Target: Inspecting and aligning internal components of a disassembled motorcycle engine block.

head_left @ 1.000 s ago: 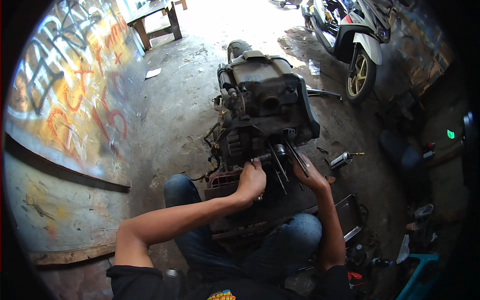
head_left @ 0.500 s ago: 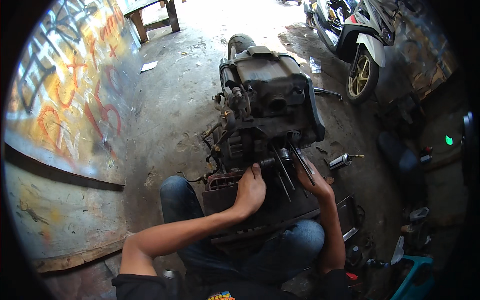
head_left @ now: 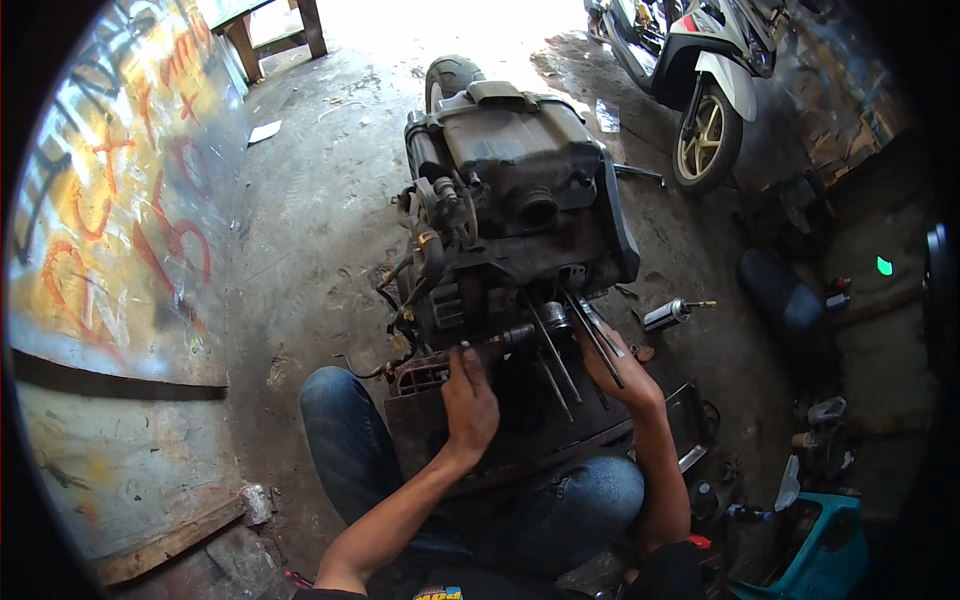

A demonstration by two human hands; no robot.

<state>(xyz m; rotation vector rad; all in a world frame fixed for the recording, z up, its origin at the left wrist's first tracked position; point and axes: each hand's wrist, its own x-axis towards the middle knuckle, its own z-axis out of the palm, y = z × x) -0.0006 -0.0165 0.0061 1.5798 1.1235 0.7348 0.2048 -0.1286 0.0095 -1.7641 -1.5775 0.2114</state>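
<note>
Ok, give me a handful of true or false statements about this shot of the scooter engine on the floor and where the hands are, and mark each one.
1. The left hand rests on the engine near its lower end. True.
2. The right hand is down by the long metal studs. True.
3. A parked scooter stands at the lower left. False: it stands at the upper right.
4. The person wears blue jeans. True.
5. A small spray can stands upright on top of the engine. False: it lies on the floor to the engine's right.
</note>
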